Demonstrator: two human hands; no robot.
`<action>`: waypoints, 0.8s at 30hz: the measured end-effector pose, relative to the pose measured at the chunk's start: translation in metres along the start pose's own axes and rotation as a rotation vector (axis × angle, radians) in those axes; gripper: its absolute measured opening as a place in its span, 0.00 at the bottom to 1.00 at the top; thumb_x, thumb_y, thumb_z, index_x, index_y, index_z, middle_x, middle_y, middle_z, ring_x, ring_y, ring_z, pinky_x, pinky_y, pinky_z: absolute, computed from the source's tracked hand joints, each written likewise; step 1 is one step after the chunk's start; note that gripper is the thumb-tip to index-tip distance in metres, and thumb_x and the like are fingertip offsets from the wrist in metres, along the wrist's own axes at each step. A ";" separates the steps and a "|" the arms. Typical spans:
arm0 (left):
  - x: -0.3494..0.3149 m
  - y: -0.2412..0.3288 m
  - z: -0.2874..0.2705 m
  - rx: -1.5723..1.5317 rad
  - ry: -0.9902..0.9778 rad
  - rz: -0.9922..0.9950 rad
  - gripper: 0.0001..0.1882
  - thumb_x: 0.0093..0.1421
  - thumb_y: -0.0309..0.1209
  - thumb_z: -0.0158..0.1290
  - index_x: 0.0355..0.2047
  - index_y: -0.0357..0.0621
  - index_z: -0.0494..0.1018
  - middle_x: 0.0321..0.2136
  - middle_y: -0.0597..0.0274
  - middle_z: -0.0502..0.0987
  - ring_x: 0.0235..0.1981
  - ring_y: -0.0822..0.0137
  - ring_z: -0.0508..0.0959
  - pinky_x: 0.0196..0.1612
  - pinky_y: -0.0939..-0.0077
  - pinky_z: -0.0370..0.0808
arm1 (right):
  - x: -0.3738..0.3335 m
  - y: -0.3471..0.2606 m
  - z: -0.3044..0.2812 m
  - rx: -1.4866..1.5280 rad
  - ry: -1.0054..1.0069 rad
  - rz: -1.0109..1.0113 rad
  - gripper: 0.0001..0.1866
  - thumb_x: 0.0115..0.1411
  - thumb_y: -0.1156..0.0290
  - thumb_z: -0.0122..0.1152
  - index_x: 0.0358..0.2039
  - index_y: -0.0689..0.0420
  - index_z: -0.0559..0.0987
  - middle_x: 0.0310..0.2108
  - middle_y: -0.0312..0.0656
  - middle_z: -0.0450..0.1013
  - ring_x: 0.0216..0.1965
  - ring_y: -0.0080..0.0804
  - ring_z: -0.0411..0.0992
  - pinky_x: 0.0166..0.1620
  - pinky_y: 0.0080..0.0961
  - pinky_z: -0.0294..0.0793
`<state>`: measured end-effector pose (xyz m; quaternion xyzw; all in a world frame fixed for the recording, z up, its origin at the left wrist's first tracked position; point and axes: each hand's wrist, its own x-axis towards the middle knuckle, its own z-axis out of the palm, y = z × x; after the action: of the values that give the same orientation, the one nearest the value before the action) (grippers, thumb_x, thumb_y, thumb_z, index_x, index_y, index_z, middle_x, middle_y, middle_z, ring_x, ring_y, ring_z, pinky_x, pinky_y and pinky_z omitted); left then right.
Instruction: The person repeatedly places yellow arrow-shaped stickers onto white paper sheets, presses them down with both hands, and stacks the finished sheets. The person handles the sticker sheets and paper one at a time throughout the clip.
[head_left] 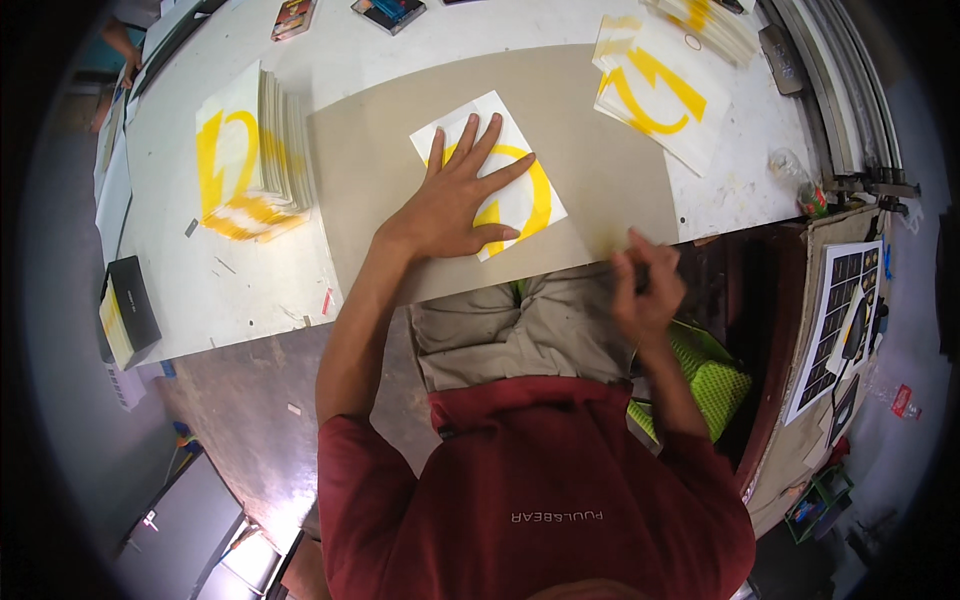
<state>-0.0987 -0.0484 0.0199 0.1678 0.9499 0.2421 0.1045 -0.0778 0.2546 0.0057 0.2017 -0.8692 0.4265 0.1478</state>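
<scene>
A white sheet with a yellow curved print (541, 195) lies tilted on a grey-brown board (370, 130). My left hand (450, 205) presses flat on this sheet, fingers spread. Beyond the board's near edge, to the right, is my right hand (650, 285), raised above my lap with its fingers curled together. A yellowish smear shows by its fingertips, too blurred to name. On the left stands a thick stack of similar printed sheets (230, 150). More loose printed sheets (655, 95) lie overlapping at the far right.
The board rests on a white table (250, 310). A black box (135, 300) stands at its left edge. Two small packs, one red (293, 18) and one dark (390, 12), lie at the back. A plastic bottle (800, 180) and metal rails (830, 90) are at the right.
</scene>
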 end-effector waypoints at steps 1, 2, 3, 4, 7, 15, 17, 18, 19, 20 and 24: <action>-0.001 0.000 0.000 -0.002 0.002 0.002 0.48 0.55 0.53 0.66 0.74 0.68 0.58 0.78 0.50 0.35 0.78 0.42 0.32 0.73 0.32 0.31 | -0.017 -0.010 0.012 -0.036 0.015 0.013 0.17 0.57 0.80 0.68 0.49 0.64 0.83 0.27 0.39 0.77 0.26 0.32 0.71 0.43 0.33 0.67; 0.000 0.000 0.000 -0.005 -0.004 0.006 0.47 0.55 0.52 0.66 0.74 0.68 0.58 0.78 0.50 0.35 0.77 0.42 0.32 0.73 0.32 0.31 | -0.030 -0.021 0.024 -0.056 0.006 -0.019 0.17 0.57 0.79 0.68 0.48 0.64 0.83 0.26 0.39 0.76 0.26 0.32 0.71 0.42 0.32 0.66; 0.000 0.000 0.000 -0.005 -0.010 0.007 0.47 0.56 0.51 0.66 0.74 0.68 0.58 0.78 0.50 0.35 0.77 0.42 0.32 0.73 0.32 0.31 | -0.040 -0.034 0.036 -0.073 -0.005 -0.053 0.16 0.58 0.78 0.68 0.48 0.65 0.83 0.26 0.38 0.75 0.26 0.32 0.70 0.42 0.32 0.66; 0.001 -0.001 0.000 -0.005 -0.016 0.011 0.46 0.56 0.50 0.66 0.74 0.67 0.59 0.78 0.50 0.35 0.77 0.42 0.32 0.73 0.32 0.31 | -0.053 -0.048 0.048 -0.011 -0.022 -0.023 0.17 0.57 0.79 0.69 0.48 0.65 0.82 0.25 0.38 0.75 0.25 0.31 0.69 0.41 0.32 0.65; 0.002 -0.005 -0.001 -0.001 -0.030 0.013 0.45 0.57 0.47 0.65 0.73 0.67 0.59 0.78 0.50 0.34 0.77 0.42 0.32 0.73 0.32 0.31 | -0.058 -0.064 0.057 0.110 -0.118 -0.046 0.18 0.56 0.80 0.69 0.49 0.66 0.83 0.24 0.37 0.75 0.25 0.30 0.68 0.40 0.34 0.65; 0.001 -0.009 0.004 -0.048 0.032 0.018 0.41 0.60 0.45 0.64 0.72 0.62 0.62 0.78 0.53 0.38 0.78 0.44 0.34 0.73 0.34 0.30 | -0.002 -0.006 0.017 -0.159 0.039 0.082 0.17 0.60 0.76 0.67 0.50 0.63 0.83 0.24 0.38 0.74 0.27 0.34 0.71 0.42 0.34 0.66; -0.001 -0.010 0.006 -0.127 0.122 0.001 0.38 0.60 0.45 0.64 0.69 0.56 0.65 0.77 0.52 0.44 0.77 0.43 0.39 0.74 0.34 0.32 | 0.017 0.009 0.012 -0.190 0.069 0.063 0.17 0.60 0.75 0.67 0.51 0.64 0.82 0.24 0.37 0.74 0.27 0.34 0.71 0.42 0.32 0.66; -0.002 -0.010 0.009 -0.195 0.191 -0.014 0.36 0.60 0.45 0.64 0.67 0.53 0.68 0.75 0.51 0.49 0.77 0.42 0.42 0.74 0.34 0.34 | 0.023 0.012 0.011 -0.207 0.086 0.054 0.17 0.60 0.75 0.67 0.51 0.64 0.82 0.24 0.37 0.74 0.27 0.34 0.71 0.43 0.32 0.66; -0.003 -0.010 0.011 -0.258 0.261 -0.027 0.34 0.60 0.45 0.64 0.65 0.49 0.71 0.74 0.50 0.54 0.77 0.42 0.46 0.74 0.34 0.36 | 0.030 0.009 0.010 -0.326 0.116 -0.027 0.17 0.61 0.75 0.67 0.50 0.64 0.82 0.24 0.38 0.74 0.27 0.34 0.71 0.42 0.31 0.67; -0.010 -0.004 0.016 -0.186 0.306 -0.045 0.31 0.60 0.43 0.65 0.61 0.48 0.73 0.71 0.50 0.59 0.75 0.42 0.50 0.74 0.33 0.39 | 0.040 0.004 0.008 -0.444 0.147 -0.109 0.16 0.62 0.75 0.67 0.50 0.64 0.83 0.24 0.38 0.74 0.27 0.33 0.72 0.41 0.30 0.68; -0.039 0.046 0.044 -0.030 0.508 -0.084 0.17 0.56 0.36 0.68 0.43 0.45 0.77 0.59 0.53 0.74 0.68 0.44 0.66 0.72 0.34 0.50 | 0.029 0.001 0.016 -0.075 0.161 0.101 0.16 0.65 0.70 0.66 0.48 0.67 0.81 0.24 0.38 0.76 0.26 0.29 0.74 0.33 0.25 0.72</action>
<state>-0.0382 -0.0061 0.0098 0.0604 0.9481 0.2858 -0.1252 -0.1052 0.2353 0.0081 0.1172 -0.8789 0.4154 0.2029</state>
